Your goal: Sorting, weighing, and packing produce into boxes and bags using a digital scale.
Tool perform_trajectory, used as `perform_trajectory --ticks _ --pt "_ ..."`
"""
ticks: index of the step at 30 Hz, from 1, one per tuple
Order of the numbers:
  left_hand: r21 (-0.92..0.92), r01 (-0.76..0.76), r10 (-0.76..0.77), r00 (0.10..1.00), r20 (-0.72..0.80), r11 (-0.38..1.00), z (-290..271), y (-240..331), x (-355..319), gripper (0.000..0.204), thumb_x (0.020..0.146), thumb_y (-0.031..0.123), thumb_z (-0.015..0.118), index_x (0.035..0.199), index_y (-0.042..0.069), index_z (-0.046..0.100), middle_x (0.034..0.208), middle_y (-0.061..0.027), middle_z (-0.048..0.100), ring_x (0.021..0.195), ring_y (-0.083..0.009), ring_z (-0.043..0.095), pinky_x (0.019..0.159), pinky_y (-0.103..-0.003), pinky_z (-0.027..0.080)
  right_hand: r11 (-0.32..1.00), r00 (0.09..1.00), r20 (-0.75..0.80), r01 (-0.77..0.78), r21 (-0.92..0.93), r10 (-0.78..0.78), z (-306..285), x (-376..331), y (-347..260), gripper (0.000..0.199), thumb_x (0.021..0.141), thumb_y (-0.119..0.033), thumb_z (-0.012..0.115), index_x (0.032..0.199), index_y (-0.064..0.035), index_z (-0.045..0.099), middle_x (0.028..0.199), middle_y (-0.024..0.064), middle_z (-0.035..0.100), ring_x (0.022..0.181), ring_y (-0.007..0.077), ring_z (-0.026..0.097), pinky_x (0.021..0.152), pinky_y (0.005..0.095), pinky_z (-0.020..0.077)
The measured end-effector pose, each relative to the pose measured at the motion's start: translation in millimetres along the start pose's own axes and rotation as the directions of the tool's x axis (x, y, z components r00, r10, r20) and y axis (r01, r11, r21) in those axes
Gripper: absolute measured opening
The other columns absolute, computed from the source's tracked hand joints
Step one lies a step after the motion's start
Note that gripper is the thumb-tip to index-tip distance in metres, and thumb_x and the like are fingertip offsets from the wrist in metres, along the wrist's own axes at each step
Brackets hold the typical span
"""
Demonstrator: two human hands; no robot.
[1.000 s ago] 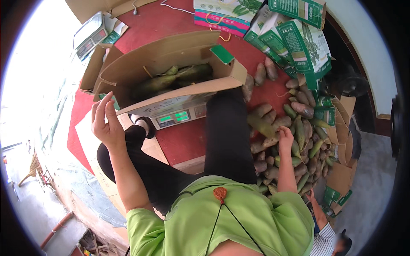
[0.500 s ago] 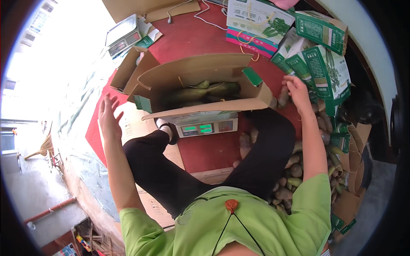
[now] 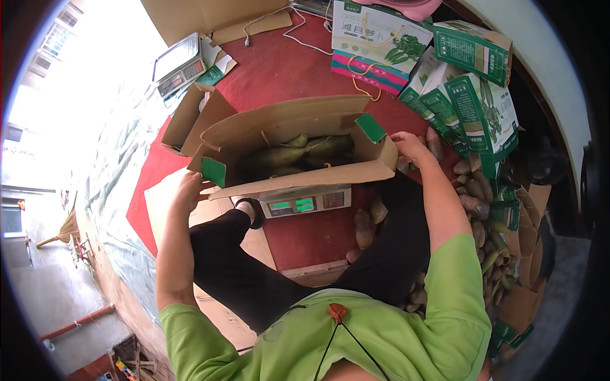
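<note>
An open cardboard box (image 3: 286,117) with green end flaps rests on a digital scale (image 3: 306,204) between my knees. Several long green radishes (image 3: 279,157) lie inside, partly hidden by the near flap. My left hand (image 3: 188,190) is at the box's left end, its fingers bent against the cardboard below the green flap. At the opposite end, my right hand (image 3: 412,148) has its fingers closed on the right corner. The scale's display glows green under the box's front.
Loose radishes (image 3: 473,204) are heaped along my right side. Green-and-white cartons (image 3: 486,111) stand at the far right. A second scale (image 3: 178,63) and a small open box (image 3: 194,117) sit at the far left. A white cable (image 3: 286,26) crosses the red floor covering (image 3: 254,63).
Both hands have moved inward from beside the box onto its two ends. In the picture, the box and scale sit slightly lower than before.
</note>
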State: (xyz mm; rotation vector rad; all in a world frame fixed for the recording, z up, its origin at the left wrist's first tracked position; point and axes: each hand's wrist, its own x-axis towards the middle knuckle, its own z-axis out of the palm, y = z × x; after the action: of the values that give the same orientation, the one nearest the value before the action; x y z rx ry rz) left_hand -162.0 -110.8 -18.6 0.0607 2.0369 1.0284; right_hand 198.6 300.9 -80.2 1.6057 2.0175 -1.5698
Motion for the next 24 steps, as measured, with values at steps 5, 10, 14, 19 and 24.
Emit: perform_trajectory --ticks 5,10,14,19,24 --pt "-0.16 0.034 -0.034 0.999 0.002 0.987 3.7 -3.2 -1.1 0.028 0.096 0.013 0.031 0.116 0.006 0.05 0.105 -0.0091 0.06 0.093 -0.0191 0.062 0.065 -0.032 0.053 0.878 0.94 0.27 0.058 0.474 -0.208 -15.9 -7.5 -7.9 0.05 0.087 -0.013 0.059 0.133 -0.0072 0.04 0.116 0.0097 0.055 0.102 0.0177 0.057 0.084 0.0321 0.0479" --pt "-0.161 -0.007 0.011 1.0 0.023 0.987 9.3 2.5 -6.5 0.027 0.096 0.013 0.032 0.113 0.004 0.05 0.103 -0.0103 0.059 0.093 -0.0202 0.061 0.066 -0.035 0.053 0.839 0.895 0.353 0.043 0.543 -0.274 -19.2 -17.6 -11.7 0.062 0.084 -0.009 0.062 0.139 -0.01 0.034 0.126 0.0106 0.049 0.109 0.0195 0.053 0.09 0.0311 0.046" --pt "-0.152 0.022 -0.016 0.999 0.035 0.988 7.5 -2.3 -2.3 0.027 0.096 0.013 0.032 0.114 0.004 0.05 0.103 -0.0104 0.058 0.093 -0.0208 0.061 0.068 -0.036 0.054 0.769 0.841 0.381 0.063 0.636 -0.384 -21.8 -22.3 -13.2 0.065 0.082 -0.007 0.063 0.14 -0.0111 0.032 0.129 0.011 0.045 0.111 0.0196 0.052 0.09 0.0319 0.0454" --pt "-0.181 0.001 0.006 0.999 0.04 0.983 8.3 -1.9 -3.8 0.028 0.096 0.014 0.032 0.116 0.004 0.05 0.104 -0.0099 0.058 0.094 -0.0203 0.061 0.072 -0.036 0.053 0.736 0.756 0.435 0.089 0.671 -0.489 -18.0 -34.5 -24.3 0.066 0.084 -0.014 0.063 0.141 -0.014 0.03 0.13 0.007 0.044 0.115 0.0187 0.049 0.089 0.0369 0.0445" --pt "-0.217 0.009 -0.004 1.0 0.022 0.976 8.7 0.3 -6.4 0.028 0.096 0.017 0.035 0.115 0.005 0.051 0.104 -0.0085 0.057 0.093 -0.0199 0.059 0.073 -0.037 0.052 0.731 0.873 0.31 0.073 0.679 -0.376 -0.3 -27.6 -38.2 0.052 0.091 -0.029 0.056 0.138 -0.0183 0.036 0.128 0.0033 0.046 0.11 0.0181 0.049 0.086 0.04 0.043"
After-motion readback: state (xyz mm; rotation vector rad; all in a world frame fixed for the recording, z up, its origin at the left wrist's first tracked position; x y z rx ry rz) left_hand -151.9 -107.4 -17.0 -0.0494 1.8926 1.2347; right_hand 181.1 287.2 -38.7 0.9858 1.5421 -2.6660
